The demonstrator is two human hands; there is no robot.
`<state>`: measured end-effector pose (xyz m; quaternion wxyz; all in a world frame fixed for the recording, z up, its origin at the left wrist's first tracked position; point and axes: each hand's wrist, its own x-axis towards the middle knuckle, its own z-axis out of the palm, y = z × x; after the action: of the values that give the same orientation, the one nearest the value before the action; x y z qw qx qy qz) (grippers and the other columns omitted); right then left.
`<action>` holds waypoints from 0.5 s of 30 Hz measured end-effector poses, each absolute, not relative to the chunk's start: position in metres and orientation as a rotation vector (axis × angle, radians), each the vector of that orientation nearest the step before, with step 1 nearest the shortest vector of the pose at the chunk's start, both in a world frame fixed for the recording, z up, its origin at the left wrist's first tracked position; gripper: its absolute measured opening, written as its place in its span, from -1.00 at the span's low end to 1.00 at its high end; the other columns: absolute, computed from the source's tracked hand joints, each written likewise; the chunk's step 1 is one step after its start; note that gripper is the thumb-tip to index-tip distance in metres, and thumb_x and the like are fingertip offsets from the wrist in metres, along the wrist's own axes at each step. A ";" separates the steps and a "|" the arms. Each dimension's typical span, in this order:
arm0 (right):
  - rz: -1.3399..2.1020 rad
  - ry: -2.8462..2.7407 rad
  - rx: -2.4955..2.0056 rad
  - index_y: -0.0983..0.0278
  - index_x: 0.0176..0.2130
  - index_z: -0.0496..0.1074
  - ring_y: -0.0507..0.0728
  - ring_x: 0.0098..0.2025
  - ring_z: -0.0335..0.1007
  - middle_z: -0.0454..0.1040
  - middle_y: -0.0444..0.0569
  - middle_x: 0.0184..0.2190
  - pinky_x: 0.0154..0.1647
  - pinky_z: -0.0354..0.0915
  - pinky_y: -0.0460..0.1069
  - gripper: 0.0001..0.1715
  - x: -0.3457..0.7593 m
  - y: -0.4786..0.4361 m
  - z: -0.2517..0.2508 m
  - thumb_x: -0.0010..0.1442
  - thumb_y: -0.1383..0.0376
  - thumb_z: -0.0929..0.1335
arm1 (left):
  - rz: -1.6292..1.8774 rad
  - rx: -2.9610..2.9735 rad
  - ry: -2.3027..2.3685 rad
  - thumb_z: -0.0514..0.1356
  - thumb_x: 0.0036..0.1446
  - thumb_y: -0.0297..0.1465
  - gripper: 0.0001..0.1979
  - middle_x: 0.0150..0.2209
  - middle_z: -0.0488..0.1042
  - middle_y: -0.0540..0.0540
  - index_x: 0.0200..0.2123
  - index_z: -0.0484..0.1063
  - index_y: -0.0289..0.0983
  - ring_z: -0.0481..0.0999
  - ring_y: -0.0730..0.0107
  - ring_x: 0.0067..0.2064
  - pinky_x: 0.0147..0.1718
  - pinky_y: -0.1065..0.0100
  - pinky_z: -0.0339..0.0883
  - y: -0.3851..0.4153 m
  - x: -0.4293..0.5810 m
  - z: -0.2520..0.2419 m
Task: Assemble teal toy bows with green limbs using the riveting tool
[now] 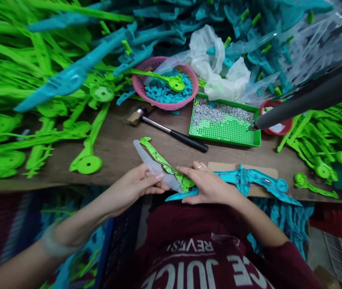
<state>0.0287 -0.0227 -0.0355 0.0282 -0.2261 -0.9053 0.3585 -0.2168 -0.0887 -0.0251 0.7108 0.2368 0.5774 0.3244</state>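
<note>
We count two hands [207, 186], one hammer [186, 139], one pink basket [171, 106], one green tray [225, 129], one red bowl [275, 131], one bracelet [55, 243] and one ring [200, 166], with green parts [82, 160], blue parts [76, 76] and metal bits [214, 111] too many to number.

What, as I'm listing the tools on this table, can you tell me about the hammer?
The hammer lies slantwise on the tabletop, head to the far left, grip to the near right. The head looks metallic, dark and silvery with a brassy end; the shaft is shiny like steel; the grip is black, perhaps rubber. It lies in front of the pink basket, its grip close to the near corner of the green tray. Neither the left hand nor the right hand touches it.
</note>
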 end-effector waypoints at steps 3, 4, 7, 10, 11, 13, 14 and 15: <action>1.112 -2.814 -0.708 0.33 0.39 0.06 0.36 0.18 0.28 0.41 0.25 0.13 0.14 0.34 0.28 0.02 0.029 -0.023 -0.036 0.18 0.00 0.49 | 0.686 0.523 1.324 0.50 -0.18 0.03 -0.41 -0.32 0.62 -0.05 -0.22 0.47 -0.24 0.64 0.36 -0.30 -0.31 0.41 0.57 -0.092 -0.208 -0.030; 1.114 -2.817 -0.705 0.33 0.39 0.06 0.35 0.17 0.28 0.41 0.25 0.14 0.15 0.34 0.27 0.01 0.029 -0.023 -0.036 0.19 0.02 0.49 | 0.681 0.528 1.353 0.50 -0.19 0.05 -0.40 -0.32 0.63 -0.04 -0.23 0.47 -0.24 0.64 0.36 -0.29 -0.30 0.42 0.56 -0.093 -0.206 -0.032; 1.082 -2.834 -0.608 0.31 0.38 0.11 0.33 0.19 0.27 0.39 0.22 0.20 0.21 0.30 0.26 -0.06 0.028 -0.023 -0.037 0.21 0.07 0.48 | 0.598 0.569 1.431 0.48 -0.22 0.10 -0.39 -0.33 0.65 -0.05 -0.27 0.47 -0.23 0.65 0.35 -0.30 -0.31 0.41 0.55 -0.091 -0.207 -0.033; 1.009 -2.895 -0.528 0.29 0.35 0.21 0.34 0.20 0.25 0.39 0.20 0.22 0.22 0.29 0.28 -0.16 0.027 -0.021 -0.038 0.23 0.07 0.46 | 0.308 0.671 1.485 0.43 -0.21 0.14 -0.41 -0.43 0.64 -0.12 -0.38 0.49 -0.26 0.62 0.33 -0.45 -0.48 0.40 0.47 -0.068 -0.226 -0.030; 0.993 -2.912 -0.529 0.30 0.35 0.23 0.35 0.19 0.26 0.40 0.20 0.21 0.21 0.31 0.29 -0.18 0.027 -0.021 -0.038 0.24 0.07 0.45 | 0.216 0.723 1.513 0.42 -0.20 0.15 -0.41 -0.49 0.62 -0.13 -0.44 0.50 -0.28 0.58 0.35 -0.51 -0.54 0.42 0.41 -0.056 -0.236 -0.030; 0.985 -2.926 -0.535 0.30 0.35 0.23 0.36 0.18 0.25 0.41 0.19 0.21 0.20 0.33 0.30 -0.18 0.028 -0.022 -0.038 0.25 0.07 0.44 | 0.148 0.838 1.604 0.42 -0.22 0.14 -0.42 -0.59 0.57 -0.12 -0.57 0.48 -0.29 0.48 0.44 -0.60 -0.64 0.47 0.26 -0.032 -0.255 -0.029; 0.986 -2.925 -0.538 0.29 0.36 0.23 0.37 0.18 0.25 0.41 0.19 0.22 0.20 0.33 0.31 -0.18 0.028 -0.023 -0.038 0.25 0.08 0.44 | 0.161 0.881 1.648 0.44 -0.24 0.12 -0.44 -0.62 0.55 -0.10 -0.61 0.47 -0.29 0.43 0.49 -0.63 -0.66 0.49 0.19 -0.022 -0.262 -0.028; 0.983 -2.923 -0.543 0.28 0.37 0.22 0.37 0.19 0.25 0.40 0.18 0.24 0.20 0.33 0.32 -0.18 0.028 -0.024 -0.038 0.25 0.10 0.45 | 0.186 0.906 1.684 0.46 -0.26 0.09 -0.45 -0.65 0.52 -0.08 -0.64 0.45 -0.28 0.37 0.53 -0.65 -0.68 0.50 0.14 -0.015 -0.267 -0.027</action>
<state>0.0282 -0.0242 -0.0381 0.0050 -0.1733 -0.9335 0.3140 -0.2671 -0.0151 -0.0273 0.5728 0.3866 0.7184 0.0792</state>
